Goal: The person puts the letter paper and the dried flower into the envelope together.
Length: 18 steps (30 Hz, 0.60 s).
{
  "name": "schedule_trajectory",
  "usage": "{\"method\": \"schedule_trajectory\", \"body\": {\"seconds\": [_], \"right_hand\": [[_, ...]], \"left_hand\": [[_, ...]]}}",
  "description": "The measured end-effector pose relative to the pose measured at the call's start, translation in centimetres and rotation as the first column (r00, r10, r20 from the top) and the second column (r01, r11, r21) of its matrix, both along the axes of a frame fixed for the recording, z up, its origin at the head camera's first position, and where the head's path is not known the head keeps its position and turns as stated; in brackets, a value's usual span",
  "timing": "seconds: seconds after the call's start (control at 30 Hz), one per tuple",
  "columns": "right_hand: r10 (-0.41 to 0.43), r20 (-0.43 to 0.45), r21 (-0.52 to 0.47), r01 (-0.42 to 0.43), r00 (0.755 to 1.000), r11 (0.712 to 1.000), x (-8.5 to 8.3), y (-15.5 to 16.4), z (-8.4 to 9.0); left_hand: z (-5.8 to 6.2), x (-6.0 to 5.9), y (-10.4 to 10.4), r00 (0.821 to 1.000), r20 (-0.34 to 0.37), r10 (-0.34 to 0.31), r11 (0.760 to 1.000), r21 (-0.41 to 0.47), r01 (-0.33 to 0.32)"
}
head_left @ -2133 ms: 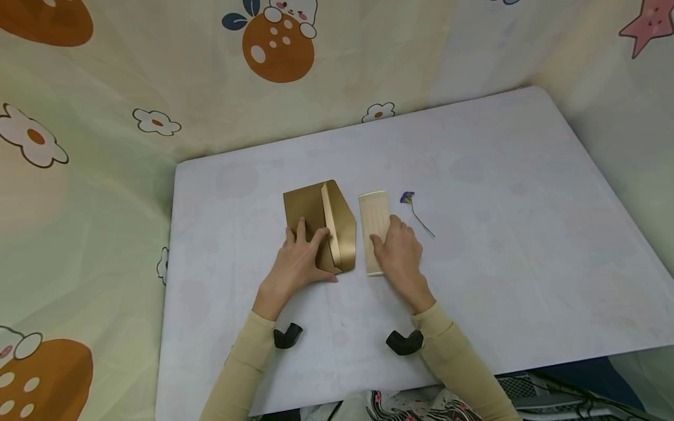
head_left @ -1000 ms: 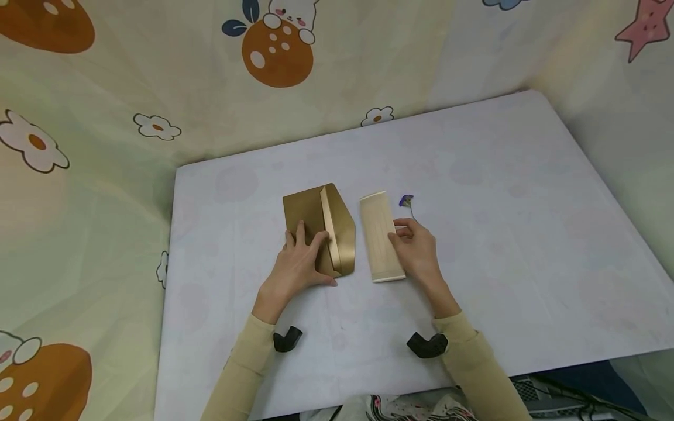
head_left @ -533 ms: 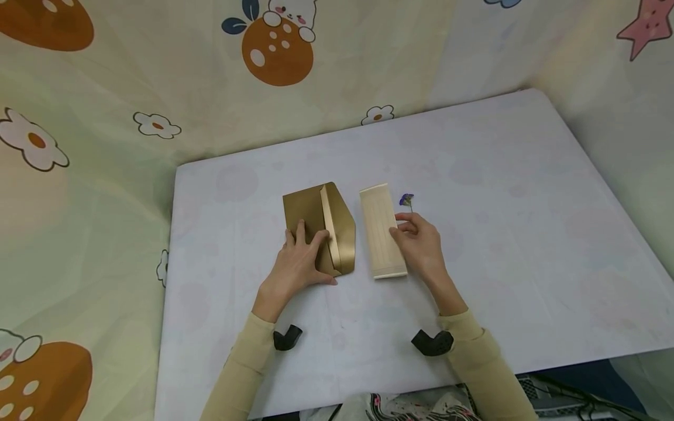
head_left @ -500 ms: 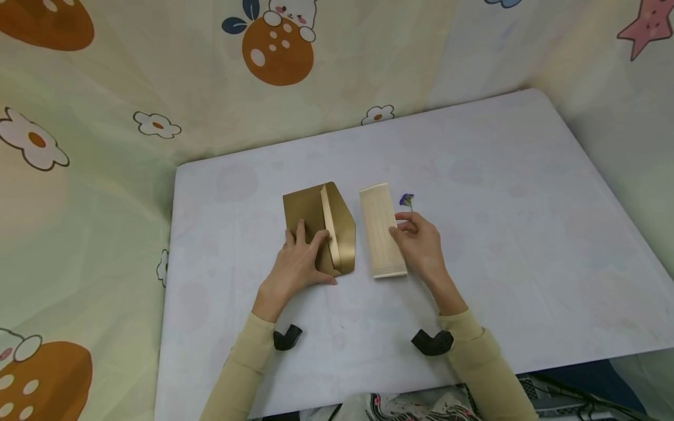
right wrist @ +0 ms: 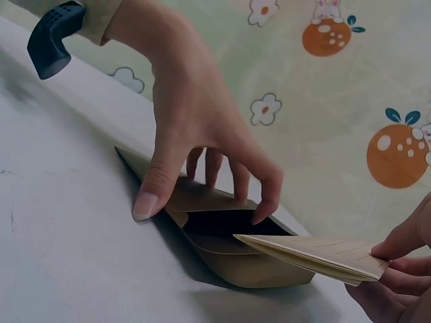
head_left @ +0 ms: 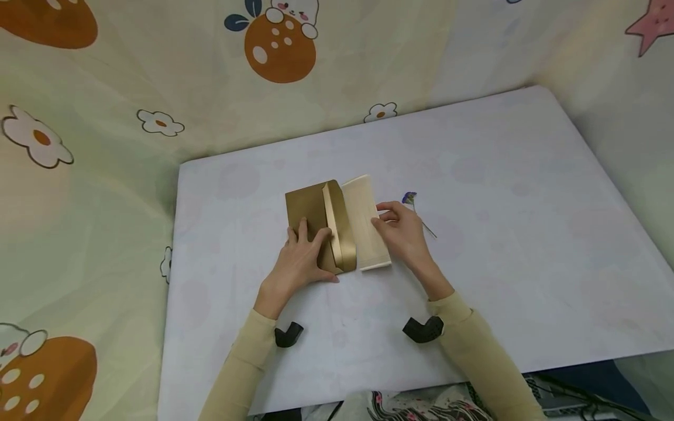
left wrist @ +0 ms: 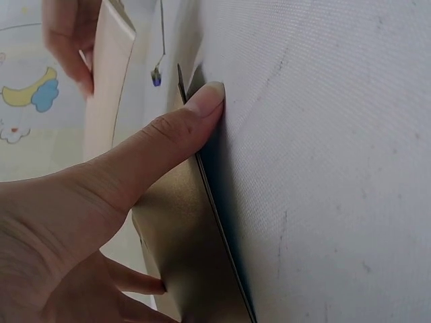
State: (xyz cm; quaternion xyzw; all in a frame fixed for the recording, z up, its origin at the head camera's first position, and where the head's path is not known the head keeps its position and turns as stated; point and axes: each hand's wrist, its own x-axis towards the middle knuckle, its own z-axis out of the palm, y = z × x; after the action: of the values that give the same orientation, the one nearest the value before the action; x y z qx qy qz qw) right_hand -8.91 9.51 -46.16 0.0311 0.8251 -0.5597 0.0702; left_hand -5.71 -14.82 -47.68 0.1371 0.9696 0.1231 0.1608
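Note:
A gold envelope [head_left: 306, 203] lies on the table with its flap spread to the right. My left hand [head_left: 297, 261] grips it; in the right wrist view the index finger hooks at the dark mouth and holds it apart, and the thumb [right wrist: 151, 195] bends at the lower edge. Between thumb and fingers, my right hand [head_left: 404, 238] pinches the right edge of a cream folded paper [head_left: 362, 213]. The paper is raised and tilted over the envelope's flap [right wrist: 266, 269], its near corner close to the mouth. The fingers behind the paper are partly hidden.
A small dried purple flower [head_left: 409, 197] with a thin stem lies right of my right hand. The white table [head_left: 500, 234] extends far to the right. Patterned cloth walls [head_left: 368, 52] border its back and sides. A black curved piece sits at each wrist.
My right hand has taken hold of the folded paper, lifted it and brought it left, now over the envelope's flap. The flower's stem shows again. My left hand has stayed in place.

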Motion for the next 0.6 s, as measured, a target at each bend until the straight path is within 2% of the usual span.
{"method": "schedule_trajectory", "body": {"seconds": [0.23,0.6], "right_hand": [[0.023,-0.011,0.024,-0.022,1.000,0.999,-1.2,-1.6,-0.6],[0.077,-0.006,0.090,-0.076,0.997,0.993,-2.3,-3.3,-1.1]], "left_hand": [[-0.1,-0.1,0.1,1.000,0.017,0.004,1.000,-0.006,-0.004],[0.0,0.0,0.0,1.000,0.005,0.013,1.000,-0.004,-0.013]]}}
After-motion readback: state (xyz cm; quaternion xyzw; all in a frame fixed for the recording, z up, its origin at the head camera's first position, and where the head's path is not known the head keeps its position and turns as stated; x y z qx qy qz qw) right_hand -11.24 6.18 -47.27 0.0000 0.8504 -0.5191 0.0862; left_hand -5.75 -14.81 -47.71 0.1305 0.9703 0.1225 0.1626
